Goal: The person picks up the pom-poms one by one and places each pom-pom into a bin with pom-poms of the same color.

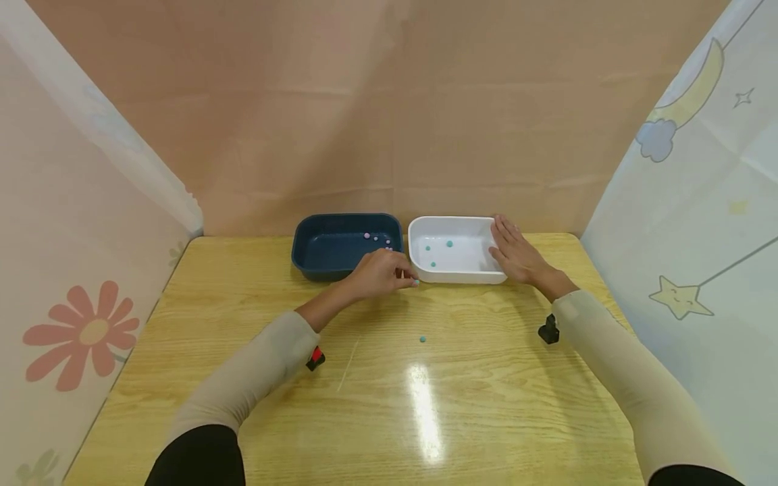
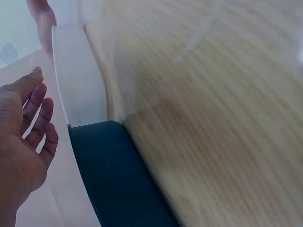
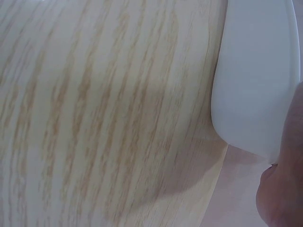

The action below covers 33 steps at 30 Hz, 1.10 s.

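In the head view, my left hand (image 1: 383, 273) is at the near side between two trays, with a small teal ball (image 1: 417, 282) pinched at the fingertips. The left wrist view shows that hand (image 2: 26, 127) with bent fingers; the ball is hidden there. My right hand (image 1: 516, 256) rests on the right rim of the white tray (image 1: 458, 277), its fingers fairly straight. Several teal balls (image 1: 450, 244) lie inside this tray. Left of it stands the dark blue tray (image 1: 322, 273), holding several pinkish balls (image 1: 367, 235). Another teal ball (image 1: 423, 339) lies on the table.
Both trays stand at the back of the wooden table (image 1: 486, 405), near the tan backdrop (image 1: 389, 135). Printed panels rise at left and right. A black wrist device (image 1: 549, 331) sits under the right forearm, and another with red (image 1: 316, 358) under the left.
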Each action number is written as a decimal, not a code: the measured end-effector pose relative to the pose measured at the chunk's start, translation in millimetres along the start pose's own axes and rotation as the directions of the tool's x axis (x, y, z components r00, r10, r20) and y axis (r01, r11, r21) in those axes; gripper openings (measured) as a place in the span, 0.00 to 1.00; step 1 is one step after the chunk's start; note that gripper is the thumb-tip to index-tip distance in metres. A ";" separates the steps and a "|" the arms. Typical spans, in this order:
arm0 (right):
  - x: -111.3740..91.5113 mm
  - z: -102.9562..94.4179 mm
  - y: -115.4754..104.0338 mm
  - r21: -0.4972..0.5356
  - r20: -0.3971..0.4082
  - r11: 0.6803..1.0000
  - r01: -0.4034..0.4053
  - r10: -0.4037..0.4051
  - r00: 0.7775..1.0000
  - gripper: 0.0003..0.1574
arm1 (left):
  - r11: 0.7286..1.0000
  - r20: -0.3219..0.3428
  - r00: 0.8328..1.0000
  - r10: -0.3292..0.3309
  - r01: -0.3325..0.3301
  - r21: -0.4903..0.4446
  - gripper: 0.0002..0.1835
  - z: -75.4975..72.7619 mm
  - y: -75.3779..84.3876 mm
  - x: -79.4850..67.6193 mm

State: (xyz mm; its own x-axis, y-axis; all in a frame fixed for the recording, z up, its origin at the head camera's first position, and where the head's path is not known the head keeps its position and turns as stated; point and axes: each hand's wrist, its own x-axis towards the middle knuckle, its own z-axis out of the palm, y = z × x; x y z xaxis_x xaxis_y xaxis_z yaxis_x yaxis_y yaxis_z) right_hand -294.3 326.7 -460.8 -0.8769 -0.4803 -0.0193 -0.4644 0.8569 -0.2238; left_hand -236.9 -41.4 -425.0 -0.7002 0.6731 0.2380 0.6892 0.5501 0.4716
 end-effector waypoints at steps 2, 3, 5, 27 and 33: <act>-0.2 -0.3 0.2 -0.002 -0.004 1.000 -0.003 0.003 1.000 0.44 | 1.000 -0.017 1.000 -0.002 0.002 -0.017 0.06 -1.3 -0.7 4.4; -0.2 -0.3 0.1 0.000 -0.003 1.000 -0.005 0.005 1.000 0.44 | 1.000 -0.022 1.000 -0.004 0.004 -0.025 0.06 -2.2 -0.8 6.2; -0.6 -0.4 -0.5 0.005 0.001 1.000 -0.006 0.006 1.000 0.43 | 0.999 -0.026 1.000 -0.016 0.015 -0.036 0.06 -3.8 -1.0 9.3; 0.3 -2.9 1.6 0.013 0.000 1.000 -0.006 0.006 1.000 0.43 | 0.985 -0.128 0.977 -0.172 0.166 -0.052 0.08 -7.9 -12.4 50.0; 0.3 0.0 1.9 0.013 -0.003 1.000 0.002 -0.002 1.000 0.42 | 0.974 -0.109 0.968 -0.226 0.225 -0.026 0.07 -3.5 -12.8 59.8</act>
State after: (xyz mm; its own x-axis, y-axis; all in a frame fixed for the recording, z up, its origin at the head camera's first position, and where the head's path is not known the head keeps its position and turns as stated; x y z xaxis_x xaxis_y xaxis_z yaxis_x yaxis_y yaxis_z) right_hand -295.5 328.1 -461.2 -0.8766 -0.4810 -0.0158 -0.4642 0.8537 -0.2362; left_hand -288.2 -9.9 -413.8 -0.8539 0.4732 0.2165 0.5092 0.6741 0.5351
